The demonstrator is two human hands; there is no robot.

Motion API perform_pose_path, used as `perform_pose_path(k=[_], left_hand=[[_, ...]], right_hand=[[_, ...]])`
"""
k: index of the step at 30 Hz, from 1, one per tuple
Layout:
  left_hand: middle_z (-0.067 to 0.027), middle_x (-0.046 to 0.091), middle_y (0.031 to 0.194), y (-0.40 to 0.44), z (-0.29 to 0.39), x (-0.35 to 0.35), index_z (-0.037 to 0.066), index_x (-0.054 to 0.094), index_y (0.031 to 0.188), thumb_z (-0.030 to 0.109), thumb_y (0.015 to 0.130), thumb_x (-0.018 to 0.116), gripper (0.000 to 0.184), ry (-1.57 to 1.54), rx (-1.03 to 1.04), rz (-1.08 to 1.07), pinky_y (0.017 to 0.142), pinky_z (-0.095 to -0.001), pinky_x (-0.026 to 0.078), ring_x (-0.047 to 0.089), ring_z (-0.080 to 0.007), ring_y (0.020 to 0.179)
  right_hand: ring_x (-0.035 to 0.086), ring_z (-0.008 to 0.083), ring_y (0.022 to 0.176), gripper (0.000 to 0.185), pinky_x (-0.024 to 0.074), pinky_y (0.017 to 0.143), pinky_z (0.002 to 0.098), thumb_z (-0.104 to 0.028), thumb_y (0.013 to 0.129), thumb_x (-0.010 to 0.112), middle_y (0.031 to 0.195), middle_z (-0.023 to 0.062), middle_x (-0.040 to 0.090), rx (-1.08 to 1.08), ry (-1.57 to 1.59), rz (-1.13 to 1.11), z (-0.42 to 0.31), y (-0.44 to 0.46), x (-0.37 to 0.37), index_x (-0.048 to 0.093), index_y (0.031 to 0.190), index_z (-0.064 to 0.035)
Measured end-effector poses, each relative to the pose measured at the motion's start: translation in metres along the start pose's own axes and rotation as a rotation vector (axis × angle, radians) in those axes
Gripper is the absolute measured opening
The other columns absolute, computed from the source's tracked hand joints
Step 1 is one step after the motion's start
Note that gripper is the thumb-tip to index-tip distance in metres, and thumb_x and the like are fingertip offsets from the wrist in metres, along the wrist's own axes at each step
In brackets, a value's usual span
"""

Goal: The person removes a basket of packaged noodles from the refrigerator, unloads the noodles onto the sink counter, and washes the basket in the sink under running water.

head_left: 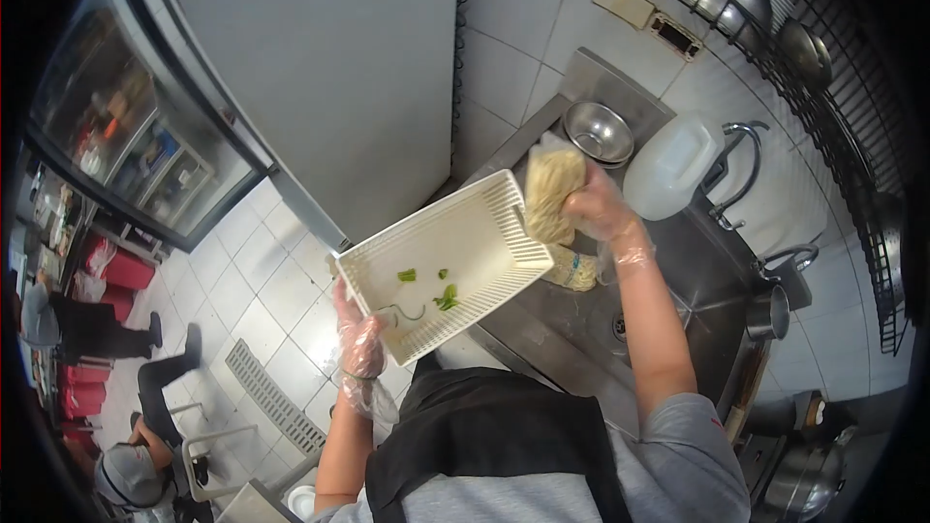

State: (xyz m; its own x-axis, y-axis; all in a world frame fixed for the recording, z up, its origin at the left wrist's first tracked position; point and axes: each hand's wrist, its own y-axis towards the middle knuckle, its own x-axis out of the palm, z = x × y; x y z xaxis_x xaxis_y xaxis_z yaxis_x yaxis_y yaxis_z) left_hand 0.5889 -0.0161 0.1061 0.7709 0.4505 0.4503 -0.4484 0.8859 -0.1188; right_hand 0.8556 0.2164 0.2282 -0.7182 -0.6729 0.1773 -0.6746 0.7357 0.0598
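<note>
My left hand (360, 337), in a clear plastic glove, grips the near left end of a white slotted plastic basket (484, 223). The basket is tilted, with a few green leaf scraps (446, 297) and a thin strand on its bottom. My right hand (599, 205), also gloved, is closed on a bag of pale noodles (553, 192) just beyond the basket's right end. Under it, a second bundle of noodles (573, 271) with a bluish band lies on the steel counter beside the basket.
A steel sink (635, 324) with a drain is at the right, near faucets and a translucent jug (675, 167). Metal bowls (598, 133) stand behind. A wire rack (833, 107) overhangs the right. A fridge (320, 58) stands ahead; other people (131, 473) are at the left.
</note>
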Motion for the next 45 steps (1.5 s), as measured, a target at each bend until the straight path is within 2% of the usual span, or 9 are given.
perform_pose_path(k=[3, 5, 8, 12, 15, 18, 21, 29, 45], left_hand=[[-0.0162, 0.037, 0.13, 0.0, 0.007, -0.015, 0.008, 0.007, 0.141, 0.015, 0.069, 0.063, 0.091, 0.034, 0.005, 0.051, 0.096, -0.0426, 0.036, 0.04, -0.0287, 0.118], [-0.0159, 0.037, 0.131, -0.004, 0.005, -0.028, 0.007, 0.008, 0.142, 0.011, 0.071, 0.057, 0.086, 0.04, 0.032, 0.086, 0.097, -0.0411, 0.035, 0.041, -0.028, 0.116], [-0.0169, 0.035, 0.132, -0.005, 0.011, -0.043, 0.007, 0.015, 0.141, 0.013, 0.07, 0.057, 0.083, 0.091, -0.003, 0.195, 0.098, -0.0411, 0.034, 0.039, -0.0292, 0.118], [-0.0155, 0.041, 0.126, 0.006, 0.023, -0.066, 0.004, 0.032, 0.132, 0.014, 0.073, 0.056, 0.065, -0.099, -0.139, 0.162, 0.095, -0.0433, 0.037, 0.041, -0.0307, 0.116], [-0.0112, 0.046, 0.116, 0.004, 0.036, -0.057, 0.007, 0.044, 0.12, 0.025, 0.077, 0.057, 0.048, -0.035, -0.083, 0.054, 0.085, -0.0452, 0.044, 0.047, -0.0281, 0.107], [-0.0114, 0.032, 0.141, 0.0, 0.01, -0.125, 0.007, 0.021, 0.141, 0.047, 0.079, 0.058, 0.083, 0.31, 0.446, -0.39, 0.107, -0.0463, 0.022, 0.03, -0.0304, 0.129], [-0.0119, 0.033, 0.14, 0.002, 0.033, -0.071, 0.006, 0.022, 0.141, 0.046, 0.079, 0.059, 0.082, 0.08, 0.016, -0.053, 0.107, -0.0464, 0.023, 0.03, -0.0307, 0.128], [-0.0133, 0.034, 0.138, -0.008, 0.059, -0.017, 0.005, 0.023, 0.139, 0.042, 0.078, 0.06, 0.081, 0.06, -0.075, 0.025, 0.104, -0.0468, 0.027, 0.033, -0.0314, 0.126], [-0.016, 0.037, 0.135, -0.029, 0.076, -0.009, 0.003, 0.026, 0.137, 0.035, 0.077, 0.064, 0.078, 0.045, -0.128, 0.076, 0.099, -0.0475, 0.033, 0.038, -0.0328, 0.121]], right_hand=[[0.057, 0.0136, 0.094, 0.06, 0.0476, 0.08, 0.0294, -0.006, 0.064, 0.058, 0.108, 0.0051, 0.056, -0.04, -0.094, 0.236, 0.001, -0.014, -0.03, 0.044, 0.122, 0.0003], [0.056, 0.0289, 0.103, 0.057, 0.0431, 0.091, 0.0371, -0.015, 0.068, 0.065, 0.11, 0.0159, 0.056, -0.03, -1.233, 0.406, 0.027, -0.019, -0.048, 0.044, 0.119, 0.0019], [0.033, 0.0335, 0.128, 0.075, 0.0277, 0.106, 0.0393, -0.033, 0.071, 0.066, 0.135, 0.0207, 0.036, 0.088, -1.68, 0.372, 0.133, -0.026, -0.078, 0.036, 0.131, -0.0012], [0.022, 0.0356, 0.133, 0.083, 0.0201, 0.109, 0.0403, -0.039, 0.073, 0.063, 0.142, 0.0204, 0.026, 0.229, -1.236, 0.409, 0.088, -0.051, -0.09, 0.025, 0.138, -0.0048], [0.05, 0.0343, 0.112, 0.057, 0.0379, 0.097, 0.0409, -0.035, 0.073, 0.06, 0.117, 0.0223, 0.054, 0.211, -1.234, 0.602, 0.037, -0.097, -0.119, 0.052, 0.116, 0.0014], [0.061, 0.0342, 0.088, 0.019, 0.047, 0.081, 0.0417, -0.014, 0.078, 0.049, 0.093, 0.0184, 0.063, 0.449, -1.559, 0.957, 0.036, -0.134, -0.205, 0.066, 0.078, -0.0055], [0.057, 0.0252, 0.106, 0.027, 0.0469, 0.083, 0.0374, -0.013, 0.082, 0.045, 0.106, 0.0112, 0.062, 0.774, -1.76, 1.119, 0.004, -0.17, -0.254, 0.065, 0.1, -0.0092], [0.048, 0.0254, 0.118, 0.032, 0.0423, 0.094, 0.0351, -0.018, 0.083, 0.052, 0.133, 0.0074, 0.046, 0.894, -1.721, 1.046, 0.032, -0.199, -0.384, 0.061, 0.114, -0.0164], [0.06, 0.0277, 0.1, 0.024, 0.0487, 0.085, 0.0384, -0.016, 0.079, 0.053, 0.101, 0.0138, 0.065, 0.867, -1.675, 0.969, 0.022, -0.202, -0.395, 0.067, 0.097, -0.0079]])
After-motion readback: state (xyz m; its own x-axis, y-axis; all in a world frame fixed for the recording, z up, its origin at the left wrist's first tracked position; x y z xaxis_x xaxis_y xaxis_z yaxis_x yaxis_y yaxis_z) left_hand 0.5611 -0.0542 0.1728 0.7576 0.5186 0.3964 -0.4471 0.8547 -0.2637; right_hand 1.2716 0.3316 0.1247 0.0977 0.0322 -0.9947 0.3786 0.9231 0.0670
